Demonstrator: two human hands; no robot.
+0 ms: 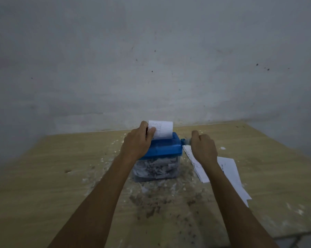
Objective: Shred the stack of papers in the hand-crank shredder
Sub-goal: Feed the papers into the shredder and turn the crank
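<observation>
The sheet of paper (162,130) stands upright in the slot on top of the shredder (162,149), and my left hand (139,140) has it in a pinching grip at its left edge, thumb on the near face and fingers behind. The printed lines on the sheet face me. The shredder's blue lid sits just under that grip, and below the lid the clear bin (156,170) is packed with grey and white shreds.

My right hand (203,147) is curled round the crank handle (186,141) that sticks out of the lid's right side; the grip is closed on it, knuckles toward me, and the handle is mostly hidden beneath my fingers.

Under and just to the right of that right grip lies the stack of papers (228,173), flat on the counter (43,176), fanned slightly, with a narrow strip on its left edge nearest the shredder.

Nearer to me than both grips, shredded scraps and dust (161,199) are scattered over the wooden counter in front of the bin. Beyond the grips the counter meets a plain grey wall (151,59) with a few dark specks.
</observation>
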